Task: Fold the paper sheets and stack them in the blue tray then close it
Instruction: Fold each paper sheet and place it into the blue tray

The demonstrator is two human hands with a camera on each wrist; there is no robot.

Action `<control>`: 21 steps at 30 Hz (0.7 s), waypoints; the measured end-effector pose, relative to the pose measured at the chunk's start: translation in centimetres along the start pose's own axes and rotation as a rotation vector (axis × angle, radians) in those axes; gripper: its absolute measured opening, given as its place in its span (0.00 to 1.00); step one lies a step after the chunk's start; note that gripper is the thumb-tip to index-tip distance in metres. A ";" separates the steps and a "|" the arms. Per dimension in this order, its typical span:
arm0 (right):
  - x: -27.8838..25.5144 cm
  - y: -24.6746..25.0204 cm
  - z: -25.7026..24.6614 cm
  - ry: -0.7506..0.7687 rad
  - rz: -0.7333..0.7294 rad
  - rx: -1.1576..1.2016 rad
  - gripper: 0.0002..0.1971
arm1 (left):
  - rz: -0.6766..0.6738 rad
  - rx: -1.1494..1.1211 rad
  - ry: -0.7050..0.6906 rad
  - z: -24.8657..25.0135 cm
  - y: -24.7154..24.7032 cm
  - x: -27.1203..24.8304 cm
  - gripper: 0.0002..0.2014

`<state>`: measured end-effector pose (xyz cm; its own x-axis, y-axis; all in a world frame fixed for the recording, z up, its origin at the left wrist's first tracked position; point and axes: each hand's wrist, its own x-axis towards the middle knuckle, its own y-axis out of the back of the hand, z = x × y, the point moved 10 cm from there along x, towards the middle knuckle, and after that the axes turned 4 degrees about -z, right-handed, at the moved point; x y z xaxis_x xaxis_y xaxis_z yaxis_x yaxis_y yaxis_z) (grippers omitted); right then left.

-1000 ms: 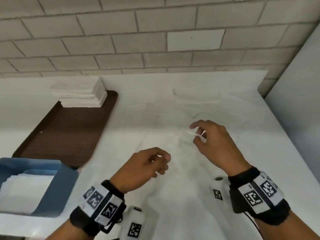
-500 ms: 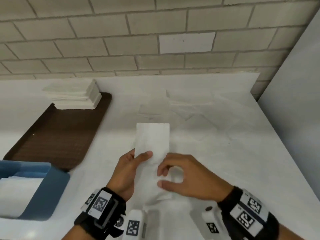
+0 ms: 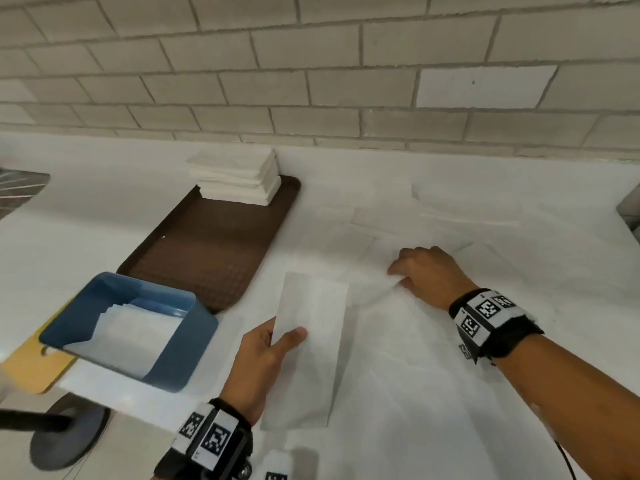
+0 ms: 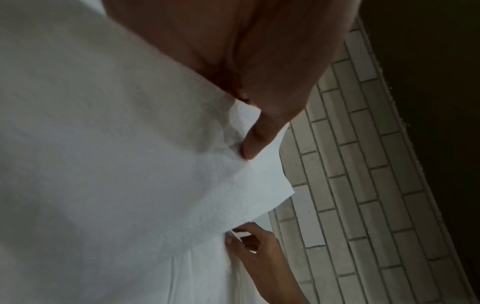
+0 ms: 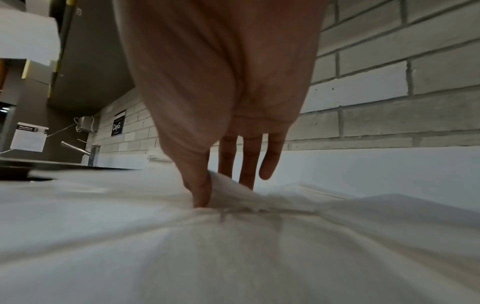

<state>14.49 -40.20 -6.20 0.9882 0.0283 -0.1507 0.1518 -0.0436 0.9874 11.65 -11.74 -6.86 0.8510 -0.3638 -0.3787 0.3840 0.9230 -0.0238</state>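
Near counter's front edge, L hand (image 3: 258,367) holds folded sheet (image 3: 308,344) w/ thumb on top; R hand (image 3: 427,275) fingers pinch flat sheet (image 3: 433,375).

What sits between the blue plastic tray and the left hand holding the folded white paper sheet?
Head view: only bare white countertop separates the blue plastic tray from the left hand holding the folded white paper sheet. Nothing else lies there.
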 end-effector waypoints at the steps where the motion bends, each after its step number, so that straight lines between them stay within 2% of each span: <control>1: -0.2 0.5 0.0 -0.014 0.013 0.022 0.15 | 0.018 -0.003 -0.002 -0.1 0.6 0.0 0.07; 4: -1.8 2.4 0.5 -0.076 0.028 0.163 0.17 | 0.060 -0.041 0.009 -0.3 1.6 0.3 0.07; 5: -2.8 3.4 0.6 -0.093 0.049 0.280 0.17 | 0.070 -0.070 0.014 -0.4 1.6 0.4 0.08; 6: -4.0 4.2 0.9 -0.111 0.077 0.473 0.17 | 0.079 -0.101 0.015 -0.3 1.5 0.6 0.09; 9: -7.7 6.2 -0.6 -0.094 0.152 1.262 0.16 | 0.097 -0.219 0.039 -0.2 0.1 1.4 0.13; 11: -9.2 5.3 -3.2 -0.096 0.108 1.573 0.13 | 0.051 -0.283 0.059 0.0 -2.3 1.7 0.15; 13: -9.8 3.6 -5.1 -0.154 0.109 1.592 0.11 | -0.028 -0.333 0.073 0.5 -5.2 1.7 0.16; 17: -10.4 0.9 -4.6 -0.315 0.271 1.399 0.05 | -0.185 -0.376 0.078 1.8 -9.4 1.2 0.24; 19: -11.0 0.5 -4.5 -0.369 0.339 1.362 0.07 | -0.202 -0.337 0.021 1.9 -10.1 1.3 0.21; 21: -11.2 0.2 -4.9 -0.386 0.361 1.343 0.14 | -0.162 -0.217 -0.047 1.5 -10.0 1.5 0.15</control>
<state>3.37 -35.65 -4.12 0.8873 -0.4440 -0.1247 -0.4123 -0.8850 0.2164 9.59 -21.74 -5.84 0.8027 -0.5093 -0.3103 0.4349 0.8559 -0.2797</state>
